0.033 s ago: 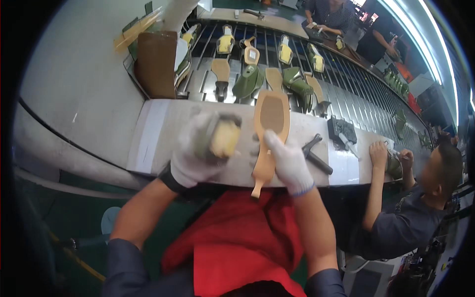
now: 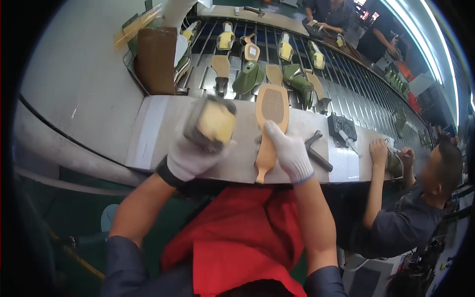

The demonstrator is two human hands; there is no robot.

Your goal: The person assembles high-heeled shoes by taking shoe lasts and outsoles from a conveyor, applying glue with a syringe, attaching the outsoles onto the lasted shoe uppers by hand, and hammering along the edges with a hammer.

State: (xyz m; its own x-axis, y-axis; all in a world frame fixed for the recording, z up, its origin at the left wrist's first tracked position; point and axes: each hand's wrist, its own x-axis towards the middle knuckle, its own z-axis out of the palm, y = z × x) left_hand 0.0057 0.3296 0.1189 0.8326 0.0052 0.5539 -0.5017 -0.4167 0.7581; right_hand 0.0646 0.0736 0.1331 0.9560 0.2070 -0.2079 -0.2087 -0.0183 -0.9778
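Observation:
My left hand (image 2: 192, 157), in a white glove with a dark band at the wrist, is closed around a shoe last (image 2: 213, 123). Its pale yellow underside, edged with dark upper material, faces up, and the nearby fingers are slightly blurred. Thumb on top, my gloved right hand (image 2: 291, 152) grips a tan shoe sole (image 2: 266, 154) by its narrow waist. A brownish textured patch covers the sole's wide forepart, which points away from me. Just right of that hand, a hammer (image 2: 317, 154) with a dark handle lies on the bench (image 2: 153, 126).
Beyond the bench, a roller conveyor (image 2: 341, 76) carries green lasts (image 2: 248, 78), tan soles (image 2: 220, 67) and yellow-bottomed lasts (image 2: 225, 40). A black block (image 2: 342, 128) with a brush stands past the hammer. At right a co-worker (image 2: 405, 218) handles a green last; others stand at the far side.
The last in my left hand has moved slightly away from me and left, showing more of its yellow underside. The sole has shifted slightly away from me, its narrow end straighter.

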